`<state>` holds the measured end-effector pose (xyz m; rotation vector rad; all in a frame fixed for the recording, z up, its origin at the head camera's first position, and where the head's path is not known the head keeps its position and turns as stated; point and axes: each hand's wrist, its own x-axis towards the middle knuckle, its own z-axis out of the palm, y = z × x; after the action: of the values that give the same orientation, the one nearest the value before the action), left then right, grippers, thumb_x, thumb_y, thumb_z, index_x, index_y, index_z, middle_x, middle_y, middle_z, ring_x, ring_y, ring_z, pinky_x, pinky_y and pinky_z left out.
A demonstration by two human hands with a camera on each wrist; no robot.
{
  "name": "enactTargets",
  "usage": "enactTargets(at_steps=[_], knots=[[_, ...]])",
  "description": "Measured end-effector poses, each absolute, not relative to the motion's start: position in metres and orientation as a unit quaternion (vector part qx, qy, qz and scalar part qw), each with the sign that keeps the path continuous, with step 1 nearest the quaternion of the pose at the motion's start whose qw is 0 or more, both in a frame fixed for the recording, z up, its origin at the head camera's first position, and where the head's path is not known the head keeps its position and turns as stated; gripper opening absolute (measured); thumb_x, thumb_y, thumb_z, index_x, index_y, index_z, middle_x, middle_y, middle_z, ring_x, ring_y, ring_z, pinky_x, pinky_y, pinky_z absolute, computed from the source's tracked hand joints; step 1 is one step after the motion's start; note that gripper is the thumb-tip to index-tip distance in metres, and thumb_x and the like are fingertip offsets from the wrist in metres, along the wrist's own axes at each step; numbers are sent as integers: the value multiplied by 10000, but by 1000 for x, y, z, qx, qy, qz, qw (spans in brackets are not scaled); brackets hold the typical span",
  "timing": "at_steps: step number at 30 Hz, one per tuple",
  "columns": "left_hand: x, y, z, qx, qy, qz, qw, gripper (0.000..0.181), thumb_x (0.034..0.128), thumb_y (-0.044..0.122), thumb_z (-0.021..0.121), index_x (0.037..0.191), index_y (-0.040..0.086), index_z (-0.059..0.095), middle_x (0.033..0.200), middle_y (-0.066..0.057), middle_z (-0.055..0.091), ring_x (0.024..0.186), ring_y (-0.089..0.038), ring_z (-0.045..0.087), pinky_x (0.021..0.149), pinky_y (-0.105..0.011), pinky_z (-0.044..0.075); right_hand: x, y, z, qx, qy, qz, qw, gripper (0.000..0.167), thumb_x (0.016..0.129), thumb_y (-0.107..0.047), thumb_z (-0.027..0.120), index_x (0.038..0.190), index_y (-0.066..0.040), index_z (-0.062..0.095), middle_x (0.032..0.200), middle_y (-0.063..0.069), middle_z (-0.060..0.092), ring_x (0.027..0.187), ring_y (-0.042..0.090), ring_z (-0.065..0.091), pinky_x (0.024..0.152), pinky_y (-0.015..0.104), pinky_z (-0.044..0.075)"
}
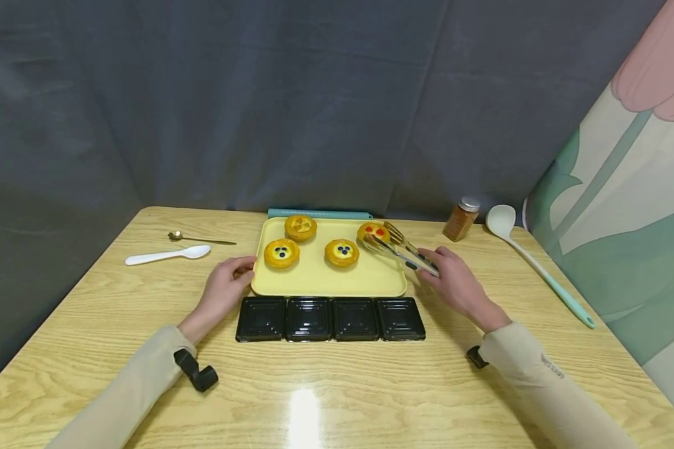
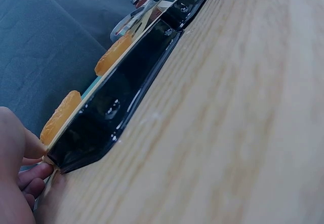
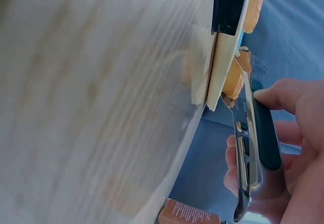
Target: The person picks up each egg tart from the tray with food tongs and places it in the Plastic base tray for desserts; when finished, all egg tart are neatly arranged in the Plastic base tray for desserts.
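My left hand [image 1: 226,285] pinches the left edge of a yellow tray [image 1: 320,282] between thumb and fingers. In my right hand [image 1: 455,284] I grip metal food tongs [image 3: 265,128] with dark green handle pads. The tong tips stand on either side of an egg tart with red topping [image 1: 373,231], at the tray's back right; whether they squeeze it I cannot tell. Also on the tray are a tart with yellow fruit [image 1: 300,227] at the back left and two blueberry-topped tarts, one at left [image 1: 281,254] and one near the middle [image 1: 341,253].
Several square black plastic trays [image 1: 261,319] line the yellow tray's front edge. A white spoon [image 1: 168,255] and a thin gold spoon [image 1: 205,240] lie at left. Behind the tray is a teal strip [image 1: 320,214]. At right are a spice jar [image 1: 460,219] and a long ladle [image 1: 530,259].
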<state>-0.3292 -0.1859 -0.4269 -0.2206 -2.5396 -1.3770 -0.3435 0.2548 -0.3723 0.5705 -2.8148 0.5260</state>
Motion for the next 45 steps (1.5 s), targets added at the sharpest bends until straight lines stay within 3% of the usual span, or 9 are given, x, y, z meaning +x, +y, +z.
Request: enactTargets(at_steps=[29, 45], knots=[[-330, -187, -430, -78, -871, -469, 124, 354, 974, 12, 586, 1314, -78, 619, 1124, -208, 649, 1027, -315, 576, 888, -439, 440, -277, 277, -358, 235, -941, 171, 174, 436, 952, -74, 689, 1362, 36, 593, 963, 75, 580, 797, 206, 500, 678, 383, 423], [-330, -187, -430, -79, -872, -466, 123, 354, 976, 26, 582, 1313, -73, 621, 1116, -204, 648, 1031, -318, 567, 892, -436, 431, -227, 289, -357, 260, -932, 158, 196, 490, 911, -59, 734, 1384, -53, 607, 1027, -41, 572, 781, 80, 451, 618, 261, 398]])
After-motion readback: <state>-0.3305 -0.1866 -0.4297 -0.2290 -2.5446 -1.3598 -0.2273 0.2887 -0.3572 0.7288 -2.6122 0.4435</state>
